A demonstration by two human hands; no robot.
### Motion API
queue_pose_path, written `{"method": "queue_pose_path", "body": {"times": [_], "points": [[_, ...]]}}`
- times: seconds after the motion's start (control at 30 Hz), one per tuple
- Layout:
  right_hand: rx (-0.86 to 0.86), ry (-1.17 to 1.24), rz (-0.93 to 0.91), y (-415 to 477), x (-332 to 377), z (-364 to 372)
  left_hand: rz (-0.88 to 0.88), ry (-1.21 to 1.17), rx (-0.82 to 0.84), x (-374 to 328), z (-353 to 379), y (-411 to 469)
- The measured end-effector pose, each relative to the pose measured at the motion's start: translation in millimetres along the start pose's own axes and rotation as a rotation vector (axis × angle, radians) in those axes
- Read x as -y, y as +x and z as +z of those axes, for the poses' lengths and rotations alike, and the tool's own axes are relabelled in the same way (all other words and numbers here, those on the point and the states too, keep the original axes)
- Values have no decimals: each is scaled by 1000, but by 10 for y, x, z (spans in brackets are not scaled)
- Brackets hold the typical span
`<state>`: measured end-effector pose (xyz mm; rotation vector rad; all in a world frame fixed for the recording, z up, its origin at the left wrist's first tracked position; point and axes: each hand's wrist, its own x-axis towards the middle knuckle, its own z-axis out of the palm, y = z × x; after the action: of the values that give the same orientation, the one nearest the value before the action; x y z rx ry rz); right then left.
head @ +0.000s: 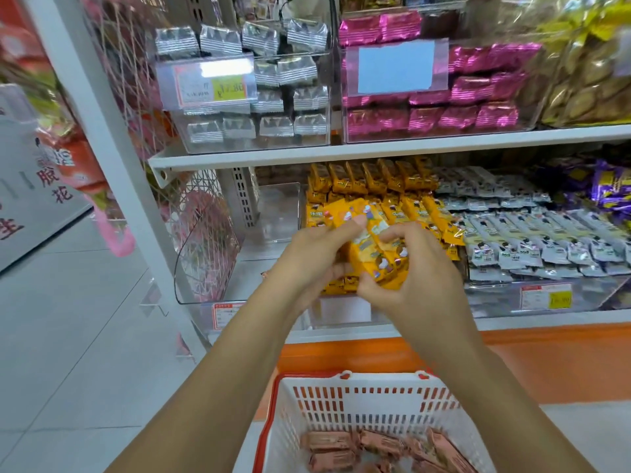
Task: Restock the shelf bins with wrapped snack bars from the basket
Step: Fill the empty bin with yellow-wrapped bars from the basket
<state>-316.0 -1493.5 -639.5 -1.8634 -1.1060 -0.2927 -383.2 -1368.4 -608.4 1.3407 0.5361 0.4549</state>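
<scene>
Both of my hands hold a bunch of yellow wrapped snack bars [370, 249] over the front of the clear bin of yellow bars [375, 189] on the lower shelf. My left hand [317, 254] grips the bunch from the left, thumb on top. From the right and below, my right hand [409, 268] grips it with curled fingers. The white basket [341, 397] with a red rim stands below, on the floor side, holding several pink-brown wrapped bars [379, 445].
A clear empty bin [218, 254] sits left of the yellow bars. Grey-white bars [532, 240] fill the bin to the right, purple packs [611, 189] beyond. On the upper shelf [341, 151] are silver packs [246, 83] and magenta packs [444, 90]. A white upright post [112, 158] stands at left.
</scene>
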Motion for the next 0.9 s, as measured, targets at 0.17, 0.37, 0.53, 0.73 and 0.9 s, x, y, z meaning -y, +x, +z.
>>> {"method": "queue_pose_path", "body": {"times": [0.17, 0.37, 0.53, 0.73, 0.9], "points": [[4, -35, 209, 444, 119, 37, 186, 352, -230, -171, -198, 143], [98, -147, 340, 952, 220, 600, 92, 336, -181, -71, -453, 334], [77, -248, 295, 928, 204, 820, 45, 253, -98, -42, -538, 328], [37, -248, 196, 870, 139, 810, -1, 426, -46, -137, -567, 310], [-83, -113, -12, 588, 194, 556, 33, 595, 8, -187, -635, 304]]}}
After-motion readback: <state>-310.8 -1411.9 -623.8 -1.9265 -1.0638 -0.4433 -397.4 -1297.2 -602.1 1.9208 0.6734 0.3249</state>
